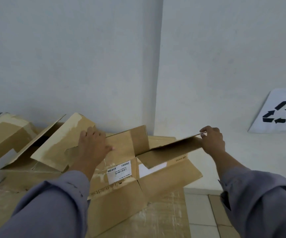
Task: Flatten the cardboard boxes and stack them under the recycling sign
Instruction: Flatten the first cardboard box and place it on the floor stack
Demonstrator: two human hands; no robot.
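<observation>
Pale grey-white painted walls (87, 57) meet in a corner behind the pile. Large flat brown cardboard sheet (164, 217) lies on the floor, beside pale floor tiles (205, 219) at lower right.

On the sheet — a half-collapsed brown cardboard box with white barcode labels (121, 189), flaps splayed open, lying in the corner to the left of the sign. Left of it, a tilted brown cardboard box with torn pale patches (60, 145) leans over an open brown carton (6, 134) at far left.

White paper sheet printed with a black recycling symbol (277, 112) leans tilted against the right wall, well apart from the boxes.

Left hand (92, 143): palm down, fingers straight, pressing where the torn box meets the labelled box — grip wide, holding nothing. Right hand (212, 140): grip narrow, fingers and thumb pinching the raised right flap (176, 145) of the labelled box at its far edge. Grey-blue sleeves (53, 206) cover both forearms.
</observation>
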